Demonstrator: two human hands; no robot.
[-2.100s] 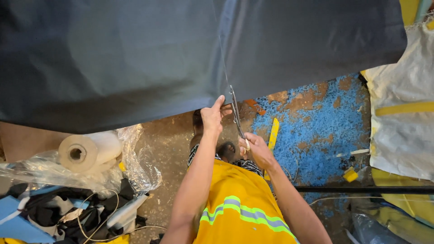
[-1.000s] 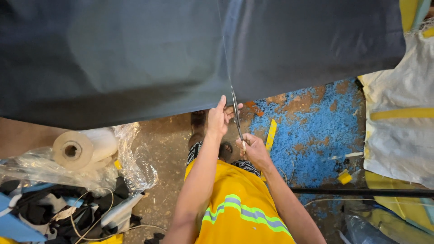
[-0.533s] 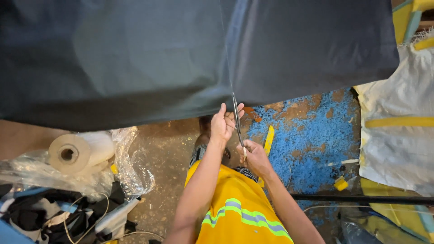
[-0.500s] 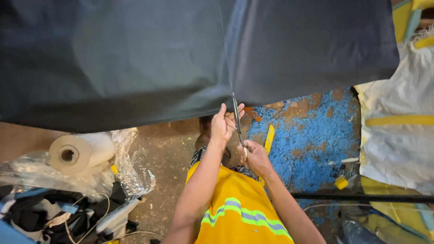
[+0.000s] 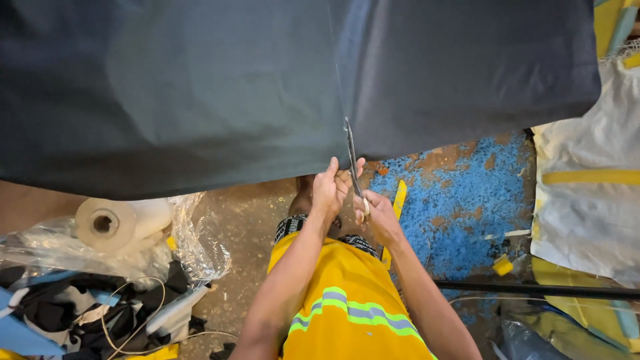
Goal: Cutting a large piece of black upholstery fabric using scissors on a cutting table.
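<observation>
We see a large dark fabric sheet (image 5: 200,87) filling the upper frame, its near edge running just above both hands. Our right hand (image 5: 379,215) is closed around the handles of the scissors (image 5: 352,157), whose blades point up into the sheet's edge, at the foot of a thin line running up the cloth. Our left hand (image 5: 331,188) is curled, fingers pinching the fabric edge just beside the blades, touching them or nearly so. Below the edge lies open floor: bare concrete to the left, a blue worn patch (image 5: 460,213) to the right with a yellow strip (image 5: 398,200) near the right hand. A clear plastic bag (image 5: 133,250) at left holds a white roll (image 5: 110,223). White sacking (image 5: 587,200) borders the right side.
</observation>
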